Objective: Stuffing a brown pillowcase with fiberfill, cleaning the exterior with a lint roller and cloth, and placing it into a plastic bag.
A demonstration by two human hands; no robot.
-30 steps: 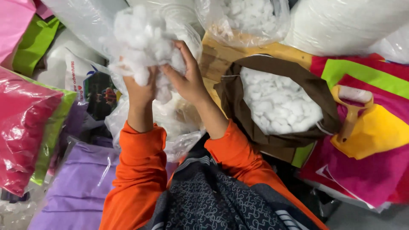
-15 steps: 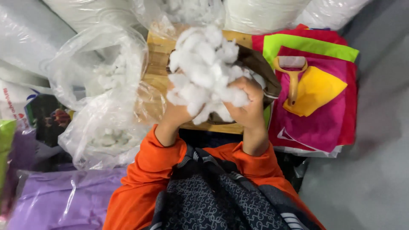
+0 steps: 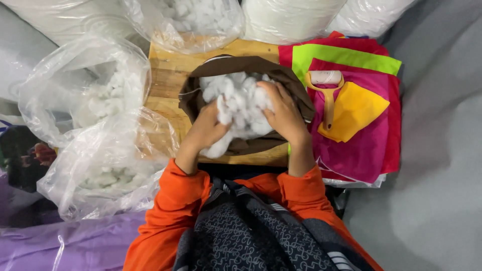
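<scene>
**A:** Head view shows the white fluffy stuffing (image 3: pixel 238 108) sitting in the mouth of the brown cloth cover (image 3: pixel 296 88), on the wooden board (image 3: pixel 168 75). What are your hands doing?

**B:** Your left hand (image 3: pixel 207 128) and right hand (image 3: pixel 282 113) are both cupped around the stuffing, fingers bent and pressing into it from each side (not flat, not wide open).

**A:** So which step is this?

**B:** I think you are pushing the fluff down into the cover. Next you would need to press it deep and hold the cloth edge so nothing pops out.

**A:** What is around?

**B:** Clear plastic bags of fluff (image 3: pixel 95 100) on your left. On your right lies a yellow-handled roller (image 3: pixel 327 93) on bright cloth sheets (image 3: pixel 361 145).
</scene>
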